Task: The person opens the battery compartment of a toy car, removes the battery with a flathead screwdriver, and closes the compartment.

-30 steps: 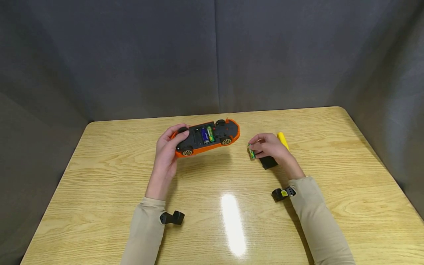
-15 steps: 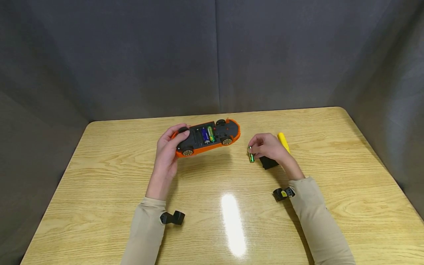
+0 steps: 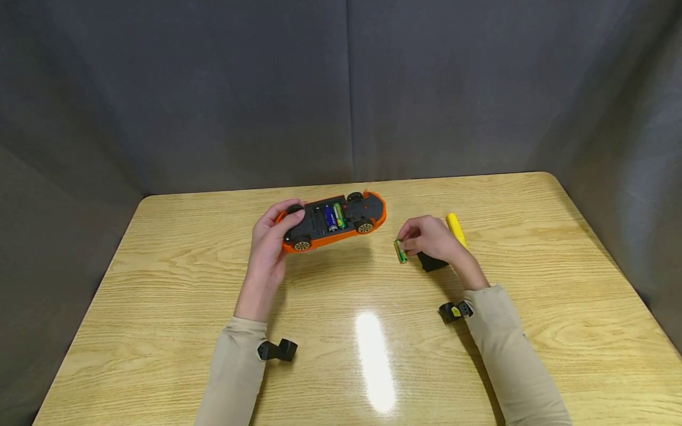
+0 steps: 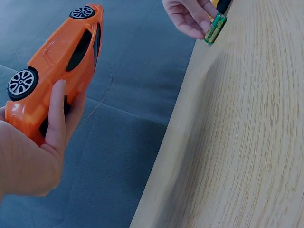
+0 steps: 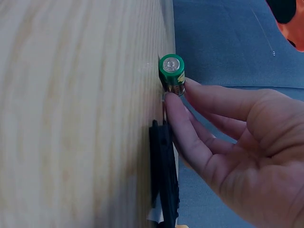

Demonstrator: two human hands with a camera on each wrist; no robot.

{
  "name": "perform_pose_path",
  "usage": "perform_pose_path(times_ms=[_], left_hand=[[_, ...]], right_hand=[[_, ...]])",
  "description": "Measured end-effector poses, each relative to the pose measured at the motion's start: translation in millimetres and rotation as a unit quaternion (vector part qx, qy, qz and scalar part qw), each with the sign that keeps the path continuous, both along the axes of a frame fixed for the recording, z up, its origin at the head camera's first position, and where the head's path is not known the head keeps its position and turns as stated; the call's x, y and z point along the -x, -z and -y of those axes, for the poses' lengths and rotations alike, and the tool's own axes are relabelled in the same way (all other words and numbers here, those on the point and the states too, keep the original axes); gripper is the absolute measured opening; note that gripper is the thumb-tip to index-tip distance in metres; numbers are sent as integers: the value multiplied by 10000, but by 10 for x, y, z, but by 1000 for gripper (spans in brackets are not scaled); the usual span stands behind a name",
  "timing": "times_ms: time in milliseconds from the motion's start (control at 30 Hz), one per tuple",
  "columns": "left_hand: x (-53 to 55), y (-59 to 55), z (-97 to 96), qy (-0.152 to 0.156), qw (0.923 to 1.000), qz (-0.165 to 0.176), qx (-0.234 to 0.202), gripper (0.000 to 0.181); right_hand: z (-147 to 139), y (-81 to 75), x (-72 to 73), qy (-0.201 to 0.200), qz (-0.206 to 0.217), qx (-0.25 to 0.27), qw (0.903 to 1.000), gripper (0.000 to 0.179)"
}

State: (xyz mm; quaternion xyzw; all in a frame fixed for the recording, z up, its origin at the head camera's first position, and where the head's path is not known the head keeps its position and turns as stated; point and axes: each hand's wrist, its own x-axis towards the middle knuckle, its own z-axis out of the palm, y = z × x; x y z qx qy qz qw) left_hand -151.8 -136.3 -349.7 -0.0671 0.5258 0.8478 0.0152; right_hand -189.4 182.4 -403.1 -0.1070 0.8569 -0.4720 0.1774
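One upturned car (image 3: 330, 238) hangs mid-frame, clasped in my left hand (image 3: 272, 234), its bay (image 3: 318, 219) holding two batteries (image 3: 331, 218); right of centre, my right hand (image 3: 428, 236) pinches a green cell (image 3: 401, 252). Seemingly I'm mid-loading; next calls for matching its ends.

We can read no lettering. The marks on the cells (image 3: 330, 218) inside the car (image 3: 372, 206) and the battery (image 3: 401, 252) right of it are blurred.

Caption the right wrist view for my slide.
The right hand pinches a green battery near a flat black piece lying on the wood-grain table.
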Motion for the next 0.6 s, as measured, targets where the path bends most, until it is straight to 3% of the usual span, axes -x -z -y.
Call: perform_pose_path(times_ms=[400,600], left_hand=[[27,20,-3,10,10000,16,-34,20],[30,23,-4,10,10000,79,-18,20]], right_hand=[[-22,-5,19,-62,46,50,10000,12],[-17,-80,7,153,-464,-140,9987,13]])
